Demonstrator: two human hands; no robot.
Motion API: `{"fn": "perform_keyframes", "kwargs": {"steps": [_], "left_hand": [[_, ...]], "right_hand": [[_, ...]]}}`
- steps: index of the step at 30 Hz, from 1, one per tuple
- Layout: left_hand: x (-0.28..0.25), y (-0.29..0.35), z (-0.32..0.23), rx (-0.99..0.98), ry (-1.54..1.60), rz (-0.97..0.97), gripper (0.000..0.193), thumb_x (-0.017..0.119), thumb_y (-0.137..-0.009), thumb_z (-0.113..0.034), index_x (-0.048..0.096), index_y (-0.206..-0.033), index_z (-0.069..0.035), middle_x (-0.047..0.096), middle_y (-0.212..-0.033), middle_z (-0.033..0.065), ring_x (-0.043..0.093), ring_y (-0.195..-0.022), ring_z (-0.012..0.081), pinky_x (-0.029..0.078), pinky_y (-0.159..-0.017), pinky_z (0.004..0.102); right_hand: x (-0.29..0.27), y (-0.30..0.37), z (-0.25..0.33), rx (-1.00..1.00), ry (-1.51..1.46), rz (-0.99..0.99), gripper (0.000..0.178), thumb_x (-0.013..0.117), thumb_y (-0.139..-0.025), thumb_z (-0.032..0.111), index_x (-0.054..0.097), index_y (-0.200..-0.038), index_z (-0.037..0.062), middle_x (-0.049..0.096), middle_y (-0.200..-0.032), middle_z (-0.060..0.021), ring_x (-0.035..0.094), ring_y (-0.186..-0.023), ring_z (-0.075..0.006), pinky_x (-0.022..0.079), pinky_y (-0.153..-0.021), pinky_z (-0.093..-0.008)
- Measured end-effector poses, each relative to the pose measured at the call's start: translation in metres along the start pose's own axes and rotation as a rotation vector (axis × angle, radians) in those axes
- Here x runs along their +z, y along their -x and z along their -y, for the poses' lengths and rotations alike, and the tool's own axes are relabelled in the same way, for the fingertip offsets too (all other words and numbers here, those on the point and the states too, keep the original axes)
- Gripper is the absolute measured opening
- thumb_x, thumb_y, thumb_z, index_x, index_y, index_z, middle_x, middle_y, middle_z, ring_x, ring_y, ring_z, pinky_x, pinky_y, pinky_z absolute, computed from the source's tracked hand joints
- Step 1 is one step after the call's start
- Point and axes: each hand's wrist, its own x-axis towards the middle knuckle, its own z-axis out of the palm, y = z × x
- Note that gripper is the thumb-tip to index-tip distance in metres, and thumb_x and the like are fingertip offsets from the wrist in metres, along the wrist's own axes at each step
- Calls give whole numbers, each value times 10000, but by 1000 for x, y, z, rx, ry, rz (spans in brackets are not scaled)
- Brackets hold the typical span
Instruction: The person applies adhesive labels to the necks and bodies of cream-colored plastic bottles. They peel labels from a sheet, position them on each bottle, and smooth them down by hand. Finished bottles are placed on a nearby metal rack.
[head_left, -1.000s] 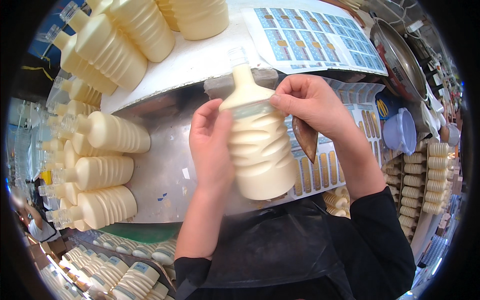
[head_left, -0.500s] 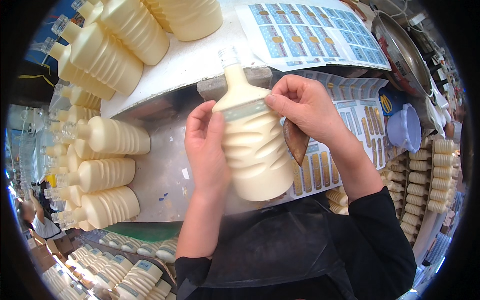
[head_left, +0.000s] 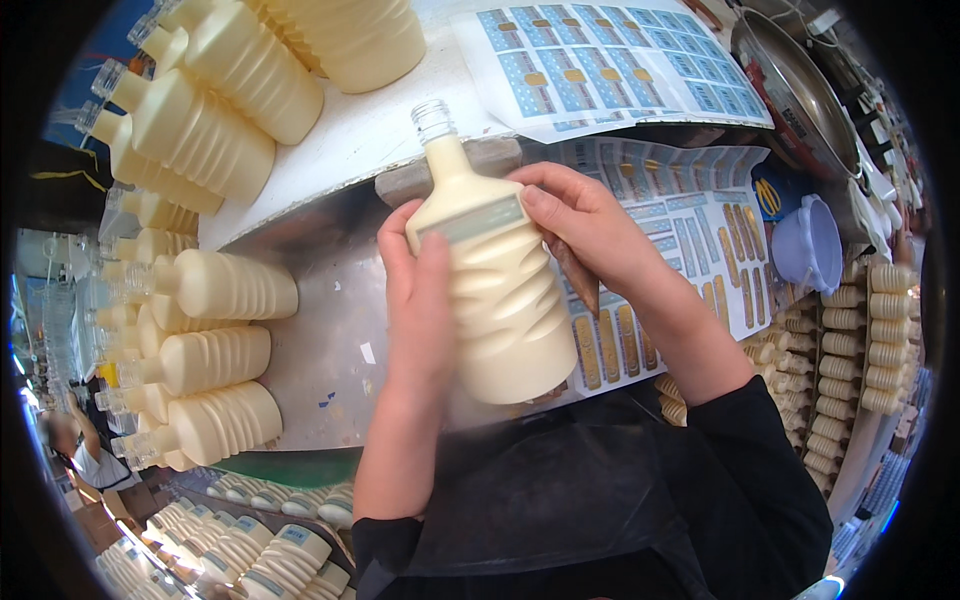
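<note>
A cream ribbed bottle [head_left: 510, 320] with a clear threaded neck is held between my hands, neck pointing away from me. Across its shoulder runs a narrow grey-green label strip [head_left: 475, 222]. My left hand [head_left: 415, 300] grips the bottle's left side, fingers behind and a blurred thumb near the strip's left end. At the other end, the thumb of my right hand [head_left: 585, 215] presses the shoulder edge, fingers curled. A flat brown pointed piece [head_left: 575, 278], like a scraper, sticks out beneath that hand, held in its fingers. Behind the bottle's neck lies a grey pad [head_left: 400, 185].
Similar bottles [head_left: 215, 360] lie and stand along the left. Label sheets [head_left: 590, 60] cover the white ledge, and more sheets [head_left: 690, 240] lie to the right. A lilac bucket [head_left: 808, 250] and a metal pan [head_left: 800, 90] are at far right. Labelled bottles [head_left: 285, 560] fill the lower left.
The bottle has shifted slightly left with both hands. My left thumb has moved down a little and is blurred. The brown piece has turned more edge-on.
</note>
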Motion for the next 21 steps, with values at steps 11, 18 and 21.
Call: {"fn": "perform_keyframes", "kwargs": {"steps": [11,18,21], "left_hand": [[1,-3,0,-7,-17,8,384,409,-1132,-291,417,-1433,-53,574,-1330,142,594,-1200,210,501,-1040,370],[2,-2,0,6,-34,-3,381,446,-1121,-283,425,-1424,-52,584,-1315,140,604,-1184,206,510,-1024,363],[2,-2,0,-5,-23,-4,389,452,-1117,-281,422,-1428,-49,584,-1316,143,605,-1183,206,510,-1023,363]], "right_hand": [[10,1,-3,-82,-16,-68,357,697,-995,277,691,-1233,12,740,-987,-82,673,-917,-117,544,-833,-291],[10,1,-2,-70,-35,-73,359,710,-981,264,697,-1233,9,740,-971,-78,673,-902,-111,543,-811,-282],[9,1,-3,-78,-24,-73,361,712,-978,265,697,-1233,9,740,-970,-79,673,-898,-111,544,-811,-282]]}}
